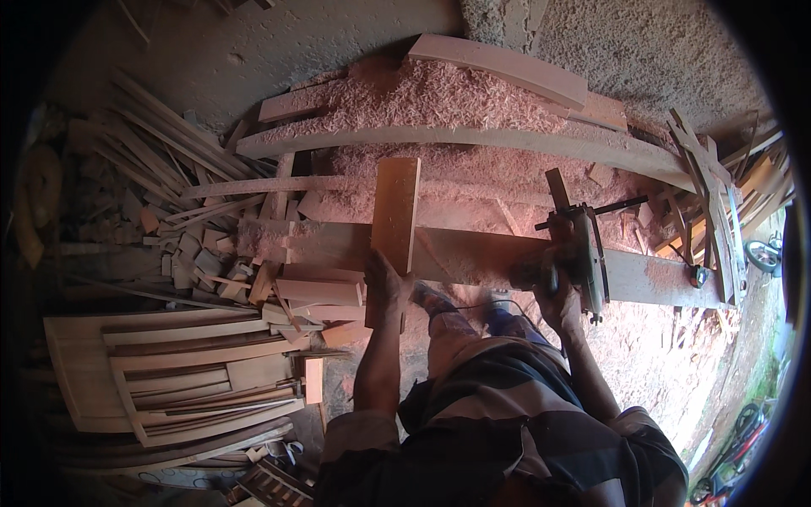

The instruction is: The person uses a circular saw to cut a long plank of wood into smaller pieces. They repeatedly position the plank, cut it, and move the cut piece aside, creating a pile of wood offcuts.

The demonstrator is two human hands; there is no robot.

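My left hand (pixel 388 283) is closed around the lower part of a plain wooden board (pixel 394 198). The board stands out lengthwise away from me, across a long plank (pixel 473 253) laid left to right. To the right, my right hand (pixel 557 302) grips the handle of a dark hand-held power tool (pixel 576 253). This tool has a narrow metal base and a crossing guide rod; whether it is a planer or a saw I cannot tell. It is over the plank, and contact between them is unclear.
Pink wood shavings (pixel 439 97) heap around long beams (pixel 473 139) beyond the plank. Offcut blocks (pixel 198 258) pile up at left, above stacked wooden frames (pixel 190 367). Upright strips (pixel 705 198) stand at the plank's right end. A thin cord (pixel 519 308) runs near my feet.
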